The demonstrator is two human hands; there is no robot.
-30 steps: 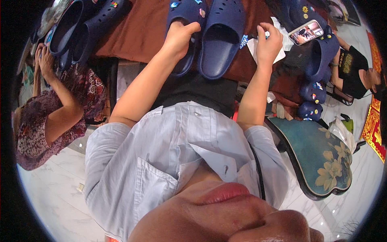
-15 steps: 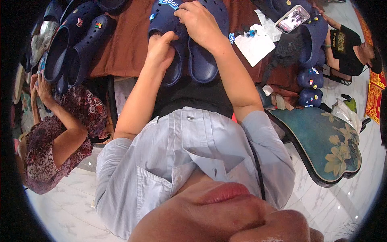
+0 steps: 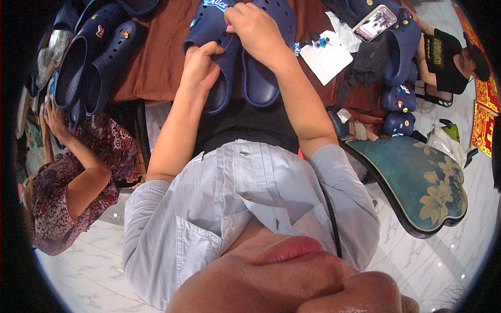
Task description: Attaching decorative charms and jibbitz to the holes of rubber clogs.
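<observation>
A pair of dark blue foam clogs lies on a brown table top (image 3: 156,68). My left hand (image 3: 201,65) grips the heel side of the left clog (image 3: 214,47), which carries small charms at its toe. My right hand (image 3: 255,28) rests on top between that clog and the right clog (image 3: 266,73), fingers pinched at the left clog's upper. My forearms and light grey shirt fill the lower middle of the view.
More dark blue clogs (image 3: 88,62) line the left of the table, with smaller ones (image 3: 399,99) at the right. A white paper with charms (image 3: 326,55) and a phone (image 3: 374,22) lie nearby. A person in a floral top (image 3: 73,193) sits left, another person (image 3: 449,55) right. A teal chair seat (image 3: 417,177) stands at right.
My right hand left the white paper and came across to the left clog. The view has shifted down and left, with the clogs now nearer the top edge.
</observation>
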